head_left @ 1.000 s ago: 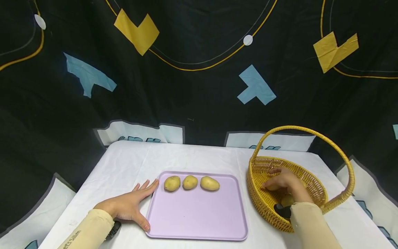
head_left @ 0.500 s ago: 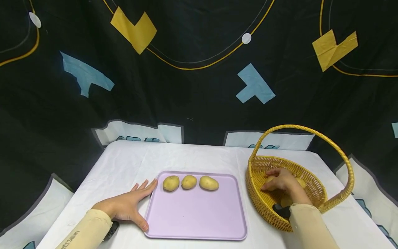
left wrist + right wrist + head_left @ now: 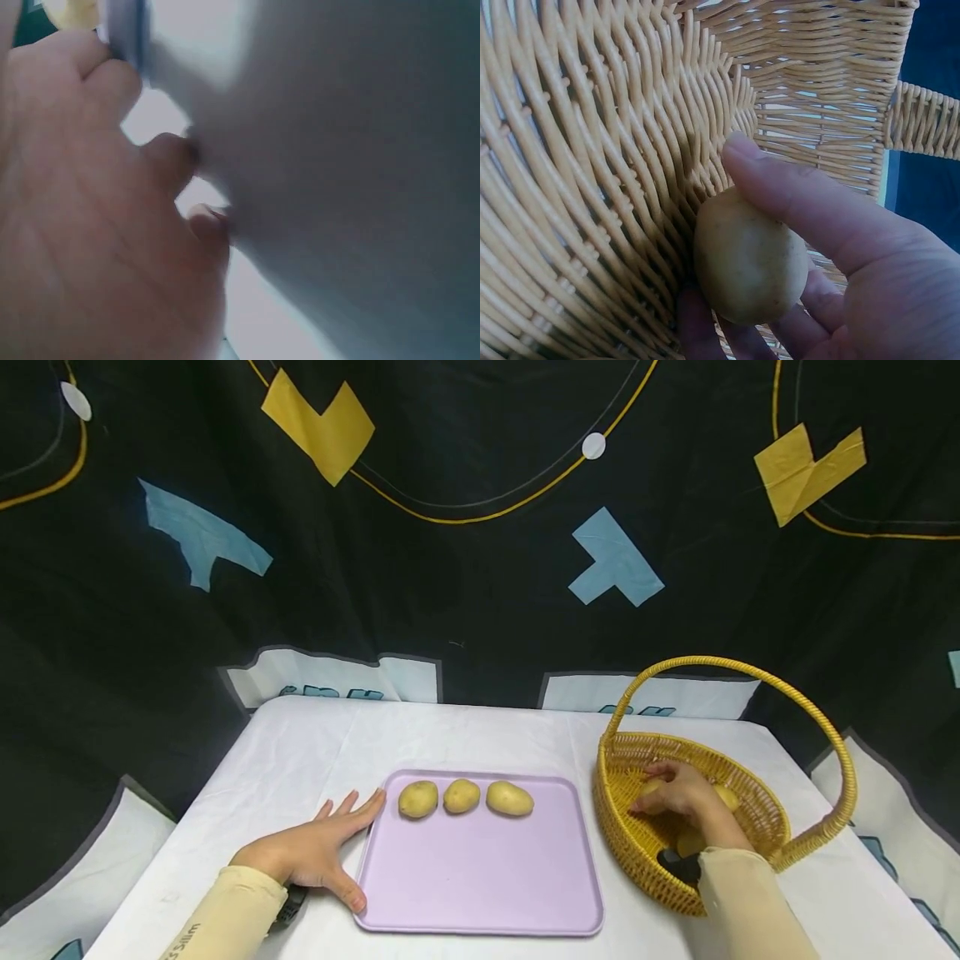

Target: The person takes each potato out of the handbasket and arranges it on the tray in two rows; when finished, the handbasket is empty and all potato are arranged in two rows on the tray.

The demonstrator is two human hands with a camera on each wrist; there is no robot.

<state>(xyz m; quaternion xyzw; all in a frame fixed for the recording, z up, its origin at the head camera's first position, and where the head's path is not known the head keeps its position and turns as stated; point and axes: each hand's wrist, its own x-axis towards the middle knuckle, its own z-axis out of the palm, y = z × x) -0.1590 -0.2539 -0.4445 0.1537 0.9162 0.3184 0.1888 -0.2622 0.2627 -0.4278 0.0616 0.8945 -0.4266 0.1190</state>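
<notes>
My right hand (image 3: 686, 797) is down inside the yellow wicker basket (image 3: 622, 860). It grips a potato (image 3: 750, 259), thumb over one side and fingers under the other, close to the woven wall in the right wrist view. Two more potatoes show partly in the basket, one (image 3: 726, 797) beyond the hand and one (image 3: 690, 841) by the wrist. On the left, my left hand (image 3: 311, 852) lies with spread fingers against the edge of the lilac tray (image 3: 480, 877). Three potatoes stand in a row along its far side: left (image 3: 417, 799), middle (image 3: 461, 796) and right (image 3: 510, 798).
The basket's tall handle (image 3: 813, 718) arches over my right forearm. A white cloth (image 3: 450, 735) covers the table. Behind it hangs a black curtain (image 3: 465, 602) with yellow and blue patches. The basket stands just right of the tray.
My right fingers have closed round a potato in the basket, which now shows more between them. The tray and my left hand have shifted slightly right.
</notes>
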